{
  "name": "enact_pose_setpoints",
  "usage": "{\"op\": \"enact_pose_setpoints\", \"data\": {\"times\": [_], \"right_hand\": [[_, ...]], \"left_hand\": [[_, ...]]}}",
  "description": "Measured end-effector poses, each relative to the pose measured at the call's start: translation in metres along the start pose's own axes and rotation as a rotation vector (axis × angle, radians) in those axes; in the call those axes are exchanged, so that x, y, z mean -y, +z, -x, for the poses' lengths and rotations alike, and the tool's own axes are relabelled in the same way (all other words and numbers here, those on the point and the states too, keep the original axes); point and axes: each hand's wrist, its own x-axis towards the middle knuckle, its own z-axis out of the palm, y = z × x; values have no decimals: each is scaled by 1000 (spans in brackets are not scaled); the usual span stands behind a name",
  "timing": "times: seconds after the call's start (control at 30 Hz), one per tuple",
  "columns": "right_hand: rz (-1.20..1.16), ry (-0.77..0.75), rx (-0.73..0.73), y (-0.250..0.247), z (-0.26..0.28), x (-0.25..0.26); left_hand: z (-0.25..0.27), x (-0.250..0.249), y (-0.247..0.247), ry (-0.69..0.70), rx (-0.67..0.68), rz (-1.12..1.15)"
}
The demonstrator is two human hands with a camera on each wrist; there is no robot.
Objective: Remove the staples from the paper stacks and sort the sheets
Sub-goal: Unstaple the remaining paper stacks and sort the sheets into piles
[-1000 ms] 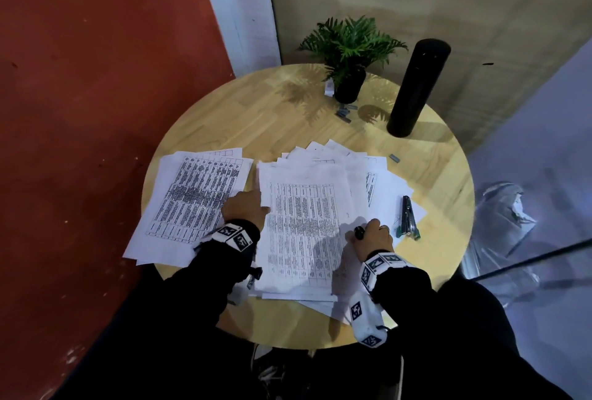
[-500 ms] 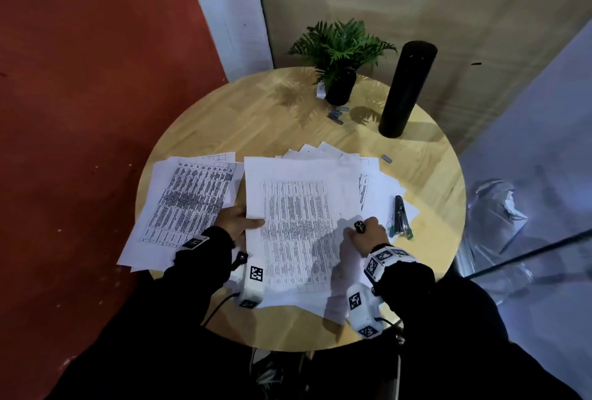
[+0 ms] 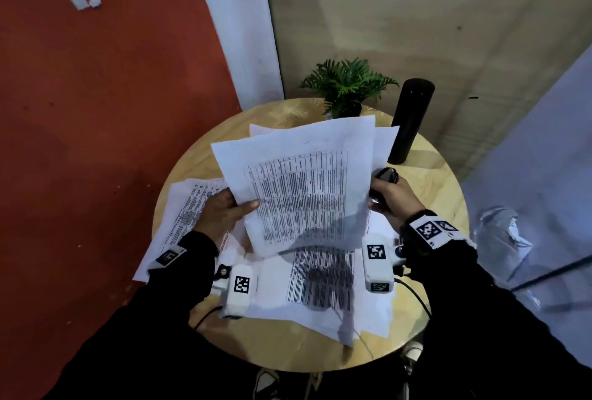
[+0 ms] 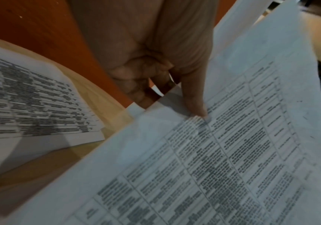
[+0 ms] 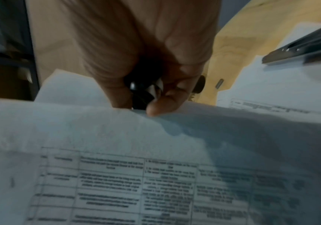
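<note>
I hold a stack of printed sheets (image 3: 307, 188) tilted up above the round wooden table (image 3: 432, 181). My left hand (image 3: 243, 207) grips its left edge, thumb (image 4: 196, 106) on top and fingers underneath. At the right edge my right hand (image 3: 374, 197) pinches the stack with the thumb (image 5: 161, 106). It also holds a small black staple remover (image 3: 384, 175) in its curled fingers. A pile of sheets (image 3: 189, 207) lies flat at the table's left. More loose sheets (image 3: 320, 278) are spread under the raised stack.
A potted plant (image 3: 346, 85) and a tall black bottle (image 3: 411, 120) stand at the table's far side. In the right wrist view a dark stapler (image 5: 306, 50) lies on paper at the right, with a small strip of staples (image 5: 219, 83) on the bare wood. A crumpled plastic bag (image 3: 499, 233) lies on the floor to the right.
The stack lay flat on the table with both hands resting on it. Now both hands have taken hold of its edges and raised it, tilted toward the far side.
</note>
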Motion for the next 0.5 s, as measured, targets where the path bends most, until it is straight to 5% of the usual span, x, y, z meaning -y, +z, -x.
{"op": "enact_pose_setpoints", "data": {"times": [0.37, 0.5], "right_hand": [[-40, -114, 0, 8, 30, 29], [217, -533, -185, 7, 38, 44]], "left_hand": [[3, -70, 8, 190, -15, 178], [15, -83, 12, 276, -63, 109]]}}
